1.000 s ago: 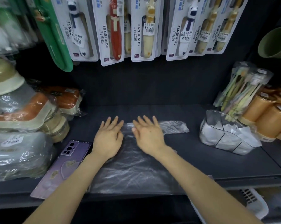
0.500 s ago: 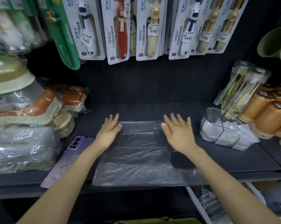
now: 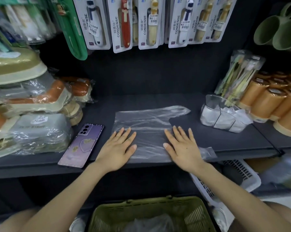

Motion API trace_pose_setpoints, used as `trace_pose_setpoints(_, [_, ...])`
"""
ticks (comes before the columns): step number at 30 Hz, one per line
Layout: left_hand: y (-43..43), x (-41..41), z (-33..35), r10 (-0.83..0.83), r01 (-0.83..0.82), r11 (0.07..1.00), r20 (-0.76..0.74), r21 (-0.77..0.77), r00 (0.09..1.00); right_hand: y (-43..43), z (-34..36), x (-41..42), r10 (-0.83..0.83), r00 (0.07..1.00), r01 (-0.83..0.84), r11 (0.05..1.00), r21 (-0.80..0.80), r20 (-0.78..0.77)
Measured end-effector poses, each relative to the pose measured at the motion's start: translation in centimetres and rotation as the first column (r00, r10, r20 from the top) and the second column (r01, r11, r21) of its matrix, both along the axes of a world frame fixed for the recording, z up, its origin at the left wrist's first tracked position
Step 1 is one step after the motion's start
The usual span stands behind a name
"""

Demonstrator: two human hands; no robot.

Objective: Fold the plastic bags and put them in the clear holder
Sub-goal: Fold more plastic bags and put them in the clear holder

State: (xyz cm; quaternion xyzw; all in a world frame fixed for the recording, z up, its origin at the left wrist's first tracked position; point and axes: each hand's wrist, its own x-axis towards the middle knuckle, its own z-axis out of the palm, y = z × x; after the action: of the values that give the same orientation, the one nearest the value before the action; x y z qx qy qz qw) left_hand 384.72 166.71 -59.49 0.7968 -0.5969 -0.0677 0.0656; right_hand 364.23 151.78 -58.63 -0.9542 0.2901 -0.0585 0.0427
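Thin clear plastic bag (image 3: 148,121) lies flat at frame centre on the dark shelf (image 3: 225,136), pressed by left hand (image 3: 118,148) and right hand (image 3: 183,146), both straight-fingered; the slick film may slide off the front edge or crease askew.

Bare shelf (image 3: 149,102) is lying open on the far side of the spread plastic bag (image 3: 146,121). A phone (image 3: 82,145) and wrapped dishes (image 3: 41,134) are crowding the left, while the clear holder (image 3: 222,114) and orange cups (image 3: 267,101) are blocking the right and toothbrush packs (image 3: 146,22) are hanging overhead.
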Motion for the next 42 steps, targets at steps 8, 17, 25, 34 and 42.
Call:
trace_pose_setpoints(8, [1.0, 0.5, 1.3, 0.059, -0.265, 0.93, -0.609, -0.255, 0.791, 2.6, -1.0, -1.5, 0.398, 0.899, -0.362, 0.91, -0.202, 0.181])
trace_pose_setpoints(17, [4.8, -0.6, 2.8, -0.079, -0.437, 0.849, -0.89, -0.297, 0.45, 2.8, 4.1, -2.1, -0.022, 0.927, -0.133, 0.913, 0.385, 0.373])
trace_pose_setpoints(25, [2.6, -1.0, 3.6, 0.029, -0.635, 0.689, -0.862, -0.349, 0.505, -1.4, 8.7, 2.1, -0.07, 0.958, -0.118, 0.788, 0.604, 0.279])
trace_pose_setpoints(34, [-0.6, 0.0, 2.3, 0.31, -0.553, 0.725, -0.522, -0.411, 0.795, -5.6, 6.6, 6.5, -0.036, 0.997, 0.002, 0.889, 0.457, 0.065])
trace_pose_setpoints(42, [-1.1, 0.7, 2.6, 0.44, -0.543, 0.756, -0.331, -0.364, 0.835, -6.7, 3.9, 7.3, -0.047, 0.998, 0.029, 0.922, 0.386, 0.039])
